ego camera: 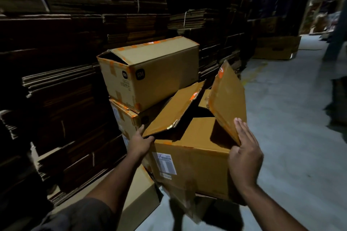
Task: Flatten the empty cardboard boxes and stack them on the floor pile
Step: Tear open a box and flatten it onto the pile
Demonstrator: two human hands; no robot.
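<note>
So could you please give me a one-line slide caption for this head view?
Left hand grips one top flap of an open cardboard box; right hand presses the opposite flap.

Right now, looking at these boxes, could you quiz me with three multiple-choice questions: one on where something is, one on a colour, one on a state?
1. Where is the closed box with the black logo?
A. On top of other boxes
B. On the bare floor
C. In the person's arms

2. What colour is the tape on the boxes?
A. Blue
B. Orange
C. Green

3. What state is the front box?
A. Taped shut
B. Flattened
C. Top flaps open

Answers:
1 A: it sits on another box.
2 B: orange strips line the edges.
3 C: the left hand grips one raised flap, the right hand presses another.
</note>
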